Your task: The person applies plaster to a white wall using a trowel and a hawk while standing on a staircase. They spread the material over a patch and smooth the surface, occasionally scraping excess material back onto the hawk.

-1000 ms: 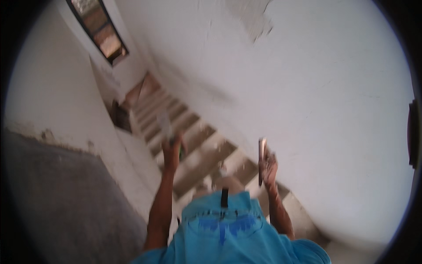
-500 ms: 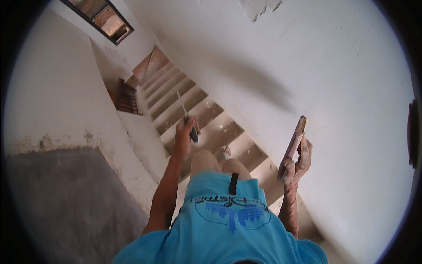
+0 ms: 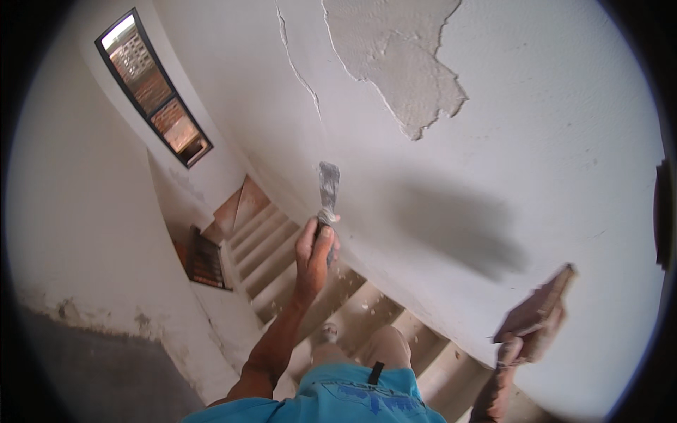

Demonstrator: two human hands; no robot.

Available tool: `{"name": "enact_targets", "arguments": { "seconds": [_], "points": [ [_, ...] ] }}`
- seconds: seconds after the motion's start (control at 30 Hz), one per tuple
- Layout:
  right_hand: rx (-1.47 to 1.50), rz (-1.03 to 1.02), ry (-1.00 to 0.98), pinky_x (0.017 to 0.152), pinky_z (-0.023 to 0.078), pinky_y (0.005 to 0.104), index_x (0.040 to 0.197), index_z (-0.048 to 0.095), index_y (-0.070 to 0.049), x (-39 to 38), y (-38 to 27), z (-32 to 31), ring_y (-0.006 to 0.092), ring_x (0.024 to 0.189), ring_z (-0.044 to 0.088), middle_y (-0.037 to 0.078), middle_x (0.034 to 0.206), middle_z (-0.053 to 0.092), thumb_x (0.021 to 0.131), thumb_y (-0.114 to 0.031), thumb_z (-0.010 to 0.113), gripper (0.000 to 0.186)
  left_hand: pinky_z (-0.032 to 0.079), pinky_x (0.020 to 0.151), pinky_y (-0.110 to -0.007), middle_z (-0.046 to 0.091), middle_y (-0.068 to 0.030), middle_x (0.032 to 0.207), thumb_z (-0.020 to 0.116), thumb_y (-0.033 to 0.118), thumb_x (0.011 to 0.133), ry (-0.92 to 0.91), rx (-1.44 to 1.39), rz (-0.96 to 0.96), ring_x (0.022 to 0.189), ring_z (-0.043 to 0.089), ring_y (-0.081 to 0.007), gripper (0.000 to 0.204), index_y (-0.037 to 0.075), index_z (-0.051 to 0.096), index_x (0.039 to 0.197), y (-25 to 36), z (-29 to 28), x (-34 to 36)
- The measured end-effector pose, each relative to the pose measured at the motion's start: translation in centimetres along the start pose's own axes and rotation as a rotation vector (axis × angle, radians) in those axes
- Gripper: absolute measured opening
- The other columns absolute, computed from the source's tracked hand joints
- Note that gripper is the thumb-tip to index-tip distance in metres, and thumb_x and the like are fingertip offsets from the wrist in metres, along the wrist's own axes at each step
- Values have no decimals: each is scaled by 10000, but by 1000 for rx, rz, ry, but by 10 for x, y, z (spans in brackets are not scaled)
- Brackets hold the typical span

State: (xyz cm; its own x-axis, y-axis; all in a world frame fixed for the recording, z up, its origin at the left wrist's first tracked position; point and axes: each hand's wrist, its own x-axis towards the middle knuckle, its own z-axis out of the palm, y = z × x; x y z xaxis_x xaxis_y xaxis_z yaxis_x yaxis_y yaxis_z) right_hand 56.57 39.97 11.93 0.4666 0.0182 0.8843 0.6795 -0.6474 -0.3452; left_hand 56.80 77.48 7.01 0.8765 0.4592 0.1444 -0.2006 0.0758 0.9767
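My left hand [image 3: 315,252] is closed around the handle of a putty knife [image 3: 328,185], whose grey-smeared blade points up, in front of the white wall. Pale wrapping shows where blade meets handle. At the lower right, my right hand [image 3: 509,349] grips a flat, brownish plastering float [image 3: 534,307], seen tilted and partly blurred; its handle is hidden. Both tools appear apart from the wall. Above them, a patch of grey wet-looking plaster [image 3: 402,63] with ragged edges covers part of the wall. A thin raised ridge [image 3: 297,67] runs down to its left.
Stairs [image 3: 282,278] descend ahead, between the white wall [image 3: 564,162] on the right and a low wall [image 3: 77,211] on the left. A dark railing [image 3: 206,262] and a framed window [image 3: 154,88] are farther off. My foot [image 3: 329,331] is on a step.
My view has tilted up, bringing the plaster patch further in. The left hand has raised and turned the putty knife, showing its blade's face. The right hand has lowered the float and moved right.
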Motion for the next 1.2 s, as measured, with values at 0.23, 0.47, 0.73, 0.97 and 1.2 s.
{"name": "enact_targets", "arguments": {
  "seconds": [0.23, 0.47, 0.73, 0.97, 1.2],
  "points": [
    [-840, -592, 372, 734, 565, 304, 1379, 517, 31, 99, -16, -1, 244, 1105, 622, 247, 1258, 570, 979, -236, 640, 496, 395, 498, -233, 504, -7, 728, 481, 313, 1049, -80, -148, -113, 575, 465, -75, 323, 23, 553, 1171, -82, -57, -12],
    [-1051, -594, 461, 812, 586, 435, 1435, 493, -155, 212, -10, -29, 322, 1118, 584, 216, 1301, 522, 954, -369, 611, 539, 387, 483, -231, 509, 8, 727, 505, 284, 1044, -46, -184, 3, 579, 475, -60, 234, 61, 547, 991, -26, -82, 45],
    [-1306, -593, 654, 747, 612, 461, 1439, 498, -254, 246, -27, -1, 335, 1080, 593, 202, 1233, 579, 891, -440, 683, 607, 397, 472, -232, 540, -1, 744, 554, 322, 1013, 21, -124, 196, 581, 514, -75, 284, 42, 603, 1020, 24, -71, 140],
    [-1347, -708, 727, 798, 577, 446, 1488, 433, -273, 252, -10, -3, 318, 1068, 623, 196, 1199, 632, 883, -358, 723, 676, 388, 439, -233, 535, -8, 706, 574, 345, 998, 69, -134, 445, 556, 519, -76, 302, 60, 553, 900, 80, -55, 215],
    [-1320, -690, 658, 853, 542, 428, 1456, 477, -200, 246, -10, -14, 314, 1112, 601, 190, 1251, 608, 929, -342, 668, 578, 350, 393, -232, 525, -2, 679, 593, 376, 981, 49, -213, 358, 506, 491, -65, 327, 82, 532, 850, 84, -31, 242]
  ]
}}
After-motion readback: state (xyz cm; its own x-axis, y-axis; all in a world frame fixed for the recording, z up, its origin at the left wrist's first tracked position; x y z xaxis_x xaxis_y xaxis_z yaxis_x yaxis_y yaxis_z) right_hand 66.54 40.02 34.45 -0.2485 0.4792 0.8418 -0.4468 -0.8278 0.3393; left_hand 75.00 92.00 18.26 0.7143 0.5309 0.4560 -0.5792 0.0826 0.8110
